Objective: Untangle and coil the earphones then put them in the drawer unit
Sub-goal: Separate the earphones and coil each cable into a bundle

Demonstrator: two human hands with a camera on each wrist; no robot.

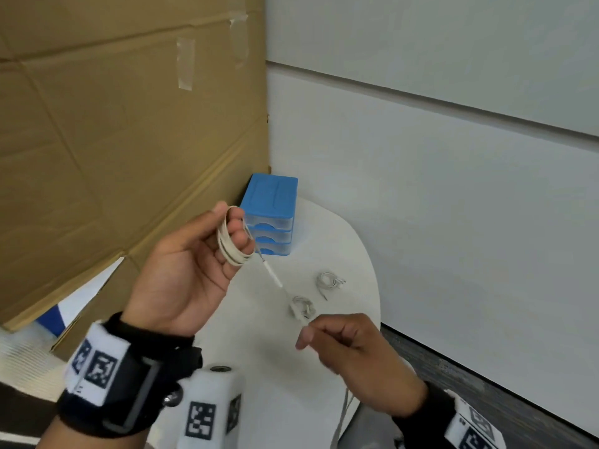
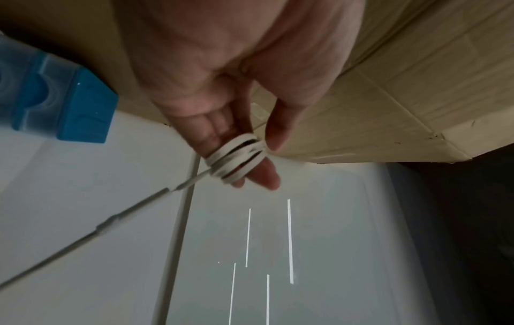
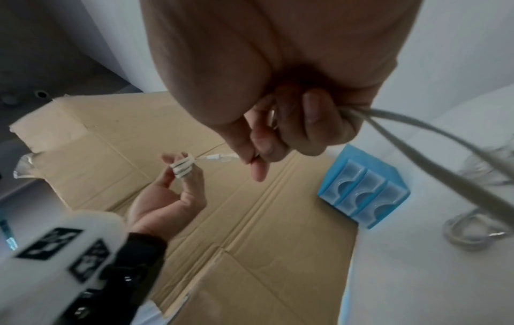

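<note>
White earphone cable is wound in a coil around two fingers of my raised left hand, with the thumb against it; the coil shows close up in the left wrist view. From there a taut strand with an inline remote runs down to my right hand, which pinches it between thumb and forefinger. The loose rest of the cable passes through the right palm and hangs off the table. The blue drawer unit stands behind the left hand, all three drawers closed.
Two other bundled white earphones lie on the white round table between the drawer unit and my right hand. A large cardboard sheet leans on the left. A white wall stands close behind the table.
</note>
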